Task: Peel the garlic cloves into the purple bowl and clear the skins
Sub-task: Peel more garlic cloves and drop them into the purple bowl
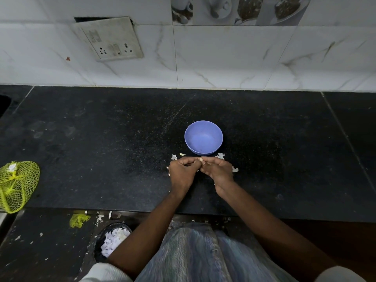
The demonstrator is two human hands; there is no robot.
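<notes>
The purple bowl (pixel 203 137) stands on the black counter (pixel 101 149), and I see nothing inside it. Just in front of the bowl my left hand (pixel 182 173) and my right hand (pixel 217 171) meet, fingertips together. Between them they pinch a small pale garlic clove (pixel 201 159). Bits of white garlic skin (pixel 220 155) lie on the counter around both hands, with more skin (pixel 174 157) by the left hand.
A yellow mesh bag (pixel 17 186) lies at the counter's left edge. On the floor below stands a dark bin (pixel 114 241) holding white skins, beside a scrap of yellow mesh (pixel 78 220). A tiled wall with a socket plate (pixel 110 40) backs the counter.
</notes>
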